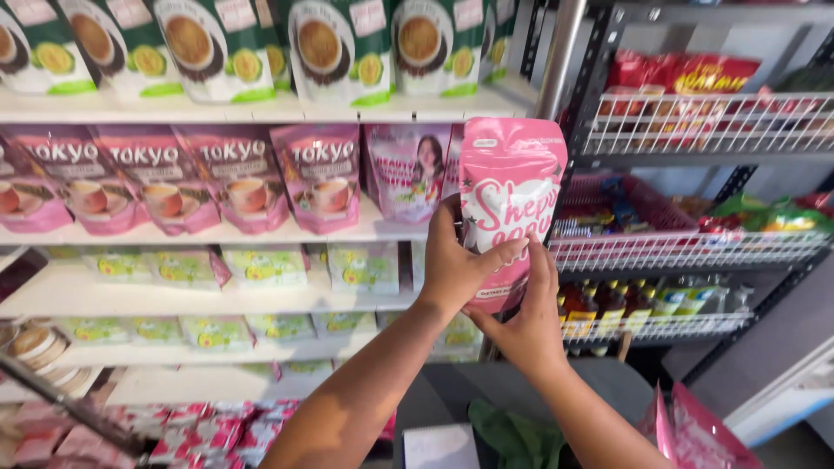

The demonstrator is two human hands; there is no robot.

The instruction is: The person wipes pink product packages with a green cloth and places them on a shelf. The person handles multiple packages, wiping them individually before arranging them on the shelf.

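I hold a pink stand-up pouch upright in front of the shelves, its top at the level of the second shelf. My left hand grips its left side, thumb across the front. My right hand cups the bottom of the pouch from below. Just behind it on the shelf stands a lilac pouch with a printed figure. Pink pouches with cup pictures line that shelf to the left.
White shelving holds green-and-white pouches on top and pale green packets lower. A wire rack on the right carries red snack bags and bottles. Pink packets lie at the bottom right.
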